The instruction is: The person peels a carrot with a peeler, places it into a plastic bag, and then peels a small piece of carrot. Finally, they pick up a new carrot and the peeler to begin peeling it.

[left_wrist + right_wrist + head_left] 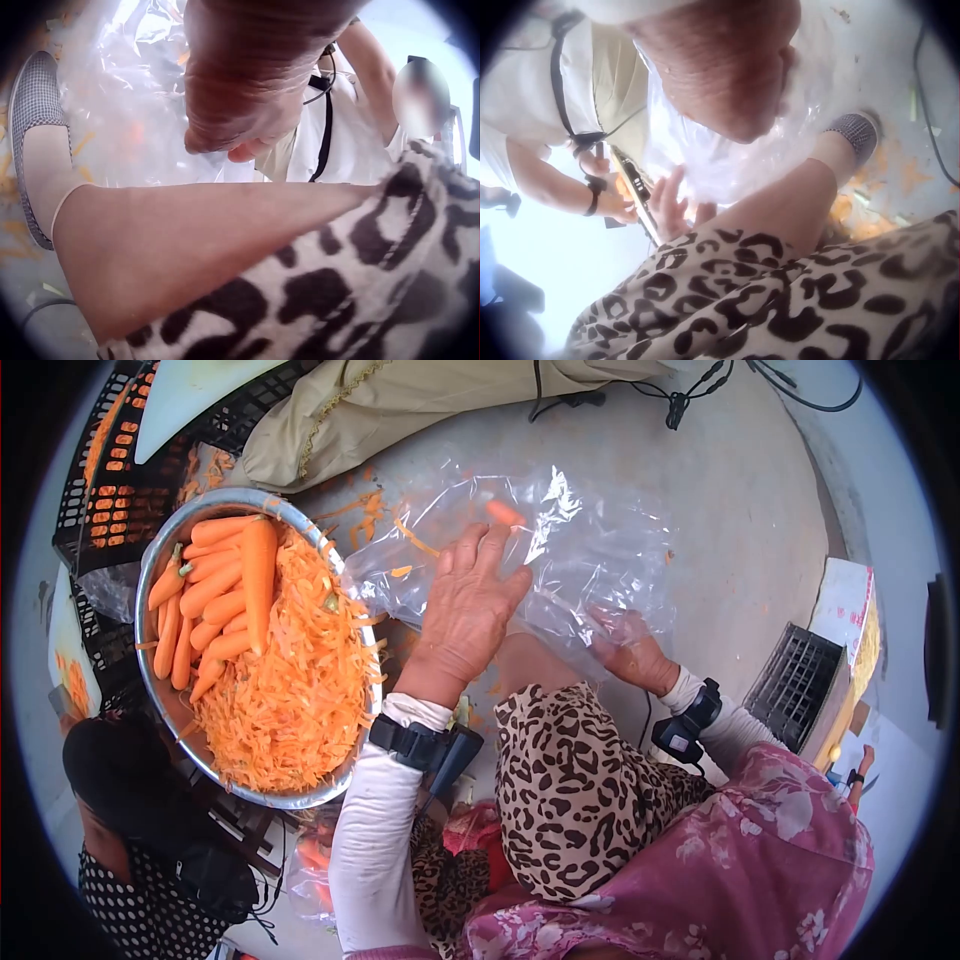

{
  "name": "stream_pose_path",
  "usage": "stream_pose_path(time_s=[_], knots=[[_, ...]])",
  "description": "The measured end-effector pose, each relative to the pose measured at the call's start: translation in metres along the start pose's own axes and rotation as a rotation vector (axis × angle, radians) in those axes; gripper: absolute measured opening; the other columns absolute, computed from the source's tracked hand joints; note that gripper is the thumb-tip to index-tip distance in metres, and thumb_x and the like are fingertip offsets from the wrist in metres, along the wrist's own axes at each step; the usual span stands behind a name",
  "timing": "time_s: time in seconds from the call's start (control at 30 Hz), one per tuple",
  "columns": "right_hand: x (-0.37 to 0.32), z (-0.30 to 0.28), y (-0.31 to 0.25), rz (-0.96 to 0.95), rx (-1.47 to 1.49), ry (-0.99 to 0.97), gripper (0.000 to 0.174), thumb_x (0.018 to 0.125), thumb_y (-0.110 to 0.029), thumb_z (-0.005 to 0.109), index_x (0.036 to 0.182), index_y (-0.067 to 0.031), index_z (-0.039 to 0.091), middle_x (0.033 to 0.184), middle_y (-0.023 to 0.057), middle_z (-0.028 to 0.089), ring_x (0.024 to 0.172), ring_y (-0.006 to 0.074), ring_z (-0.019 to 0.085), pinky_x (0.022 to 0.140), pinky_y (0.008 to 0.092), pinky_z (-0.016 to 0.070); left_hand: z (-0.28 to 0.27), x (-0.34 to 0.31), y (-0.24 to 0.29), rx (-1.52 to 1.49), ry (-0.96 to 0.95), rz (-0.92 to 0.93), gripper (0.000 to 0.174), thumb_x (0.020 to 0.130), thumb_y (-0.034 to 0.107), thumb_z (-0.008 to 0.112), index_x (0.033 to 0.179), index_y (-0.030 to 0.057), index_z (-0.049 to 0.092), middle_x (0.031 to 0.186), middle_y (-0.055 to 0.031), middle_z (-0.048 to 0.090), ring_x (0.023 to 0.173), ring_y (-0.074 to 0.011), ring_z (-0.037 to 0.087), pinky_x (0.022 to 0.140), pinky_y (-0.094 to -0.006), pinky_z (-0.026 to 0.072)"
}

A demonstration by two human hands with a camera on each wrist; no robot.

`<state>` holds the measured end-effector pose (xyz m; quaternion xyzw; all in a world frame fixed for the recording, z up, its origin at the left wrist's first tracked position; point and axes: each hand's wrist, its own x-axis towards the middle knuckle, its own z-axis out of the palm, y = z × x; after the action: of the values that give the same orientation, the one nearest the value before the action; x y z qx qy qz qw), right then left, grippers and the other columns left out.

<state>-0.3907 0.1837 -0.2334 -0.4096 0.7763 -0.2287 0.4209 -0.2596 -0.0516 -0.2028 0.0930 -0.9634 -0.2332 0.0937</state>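
A clear plastic bag [600, 560] lies spread over the floor, with an orange carrot piece [505, 512] showing at its far side; whether the piece is inside or under it I cannot tell. My left hand [465, 610] reaches over the bag's near left part, fingers spread. At the bag's near right edge my right hand [635, 652] grips the film, its fingers partly veiled by plastic. Left of my hands stands a metal basin [150, 630] with whole peeled carrots [215, 585] beside a heap of shavings [285, 710]. Both wrist views show the hands' undersides, fingertips mostly hidden.
Black crates [95, 510] stand beyond the basin at upper left. Another person's beige-clad leg [340, 420] stretches across the far side. At right is a dark grid crate [795, 685]. Cables [675, 405] lie at the top, and a person in black [150, 800] is at lower left.
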Motion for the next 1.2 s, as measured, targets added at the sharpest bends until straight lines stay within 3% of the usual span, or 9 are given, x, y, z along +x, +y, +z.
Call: stream_pose_path(time_s=[0.17, 0.27, 0.33, 0.47, 0.57, 0.63, 0.87, 1.03, 1.2], knots=[[0.003, 0.007, 0.005, -0.079, -0.381, 0.186, 0.03, 0.084, -0.017, 0.059, 0.109, -0.0007, 0.058, 0.099, 0.0204, 0.062, 0.09, 0.0356, 0.059, 0.077, 0.0406, 0.0478, -0.004, 0.001, -0.003, -0.071, 0.049, -0.03, 0.025, 0.067, 0.001, 0.061, 0.09, 0.008, 0.067, 0.118, -0.0153, 0.052, 0.114, -0.0352, 0.046, 0.091, -0.0417, 0.043], [0.002, 0.006, 0.035, 0.233, -0.501, -0.271, 0.027, 0.085, -0.02, 0.057, 0.104, -0.0014, 0.06, 0.087, 0.0199, 0.062, 0.081, 0.0365, 0.06, 0.073, 0.0423, 0.0484, -0.005, 0.001, 0.004, -0.16, 0.115, -0.036, 0.026, 0.065, -0.002, 0.062, 0.089, 0.0066, 0.067, 0.116, -0.0158, 0.052, 0.11, -0.034, 0.049, 0.084, -0.0394, 0.0469], [-0.004, 0.007, 0.039, -0.145, -0.39, -0.068, 0.02, 0.075, -0.006, 0.053, 0.093, -0.0018, 0.063, 0.076, 0.0153, 0.06, 0.072, 0.0372, 0.058, 0.07, 0.0451, 0.0478, -0.005, -0.001, 0.009, -0.191, 0.149, -0.04, 0.026, 0.065, -0.004, 0.062, 0.088, 0.0058, 0.067, 0.115, -0.0159, 0.052, 0.107, -0.0333, 0.051, 0.08, -0.038, 0.0487], [-0.002, -0.001, 0.01, -0.193, -0.328, 0.106, 0.01, 0.079, -0.007, 0.055, 0.085, -0.0002, 0.059, 0.071, 0.0123, 0.058, 0.062, 0.0309, 0.058, 0.063, 0.0414, 0.0485, -0.003, -0.003, 0.019, -0.302, 0.178, -0.132, 0.024, 0.07, -0.006, 0.062, 0.09, 0.0052, 0.067, 0.113, -0.0155, 0.053, 0.098, -0.0301, 0.055, 0.072, -0.0333, 0.05], [-0.007, -0.007, -0.014, 0.129, 0.195, 0.137, 0.01, 0.084, -0.011, 0.059, 0.085, -0.0014, 0.059, 0.07, 0.0041, 0.057, 0.056, 0.0159, 0.053, 0.054, 0.0304, 0.0451, -0.003, -0.004, 0.025, -0.429, 0.221, -0.198, 0.025, 0.07, -0.005, 0.062, 0.092, 0.0048, 0.067, 0.111, -0.0165, 0.053, 0.095, -0.0304, 0.056, 0.071, -0.0346, 0.0504], [-0.011, -0.008, -0.02, 0.482, 1.041, 0.114, 0.017, 0.088, -0.019, 0.062, 0.087, -0.0026, 0.061, 0.072, -0.0015, 0.055, 0.055, 0.0051, 0.045, 0.046, 0.0223, 0.0368, -0.004, -0.004, 0.028, -0.51, 0.236, -0.224, 0.026, 0.068, -0.004, 0.061, 0.092, 0.0045, 0.066, 0.111, -0.0179, 0.053, 0.095, -0.0319, 0.056, 0.072, -0.0374, 0.0507], [-0.013, -0.013, -0.012, 0.28, 0.933, -0.22, 0.029, 0.087, -0.019, 0.062, 0.11, -0.0015, 0.056, 0.078, 0.0, 0.059, 0.051, 0.0029, 0.04, 0.04, 0.0196, 0.0308, -0.004, -0.003, 0.028, -0.517, 0.26, -0.239, 0.022, 0.073, -0.005, 0.062, 0.092, 0.0049, 0.066, 0.108, -0.0154, 0.054, 0.088, -0.0263, 0.057, 0.069, -0.0319, 0.05], [-0.002, -0.022, -0.028, 0.497, 1.724, -0.075, 0.026, 0.088, -0.011, 0.057, 0.113, -0.0045, 0.054, 0.093, 0.0049, 0.061, 0.05, 0.0046, 0.038, 0.045, 0.0183, 0.0336, -0.002, -0.005, 0.033, -0.597, 0.23, -0.233, 0.024, 0.069, -0.005, 0.061, 0.09, 0.0062, 0.066, 0.106, -0.0155, 0.054, 0.09, -0.0297, 0.058, 0.069, -0.0351, 0.0511], [-0.008, 0.004, 0.048, 0.448, 0.92, -0.194, 0.025, 0.089, -0.014, 0.054, 0.112, -0.0057, 0.056, 0.1, 0.0119, 0.062, 0.059, 0.0187, 0.052, 0.053, 0.0275, 0.0441, -0.014, -0.002, 0.035, -0.634, 0.23, -0.271, 0.022, 0.071, -0.006, 0.061, 0.09, 0.0048, 0.066, 0.104, -0.0141, 0.055, 0.086, -0.0273, 0.06, 0.067, -0.0335, 0.0511]])
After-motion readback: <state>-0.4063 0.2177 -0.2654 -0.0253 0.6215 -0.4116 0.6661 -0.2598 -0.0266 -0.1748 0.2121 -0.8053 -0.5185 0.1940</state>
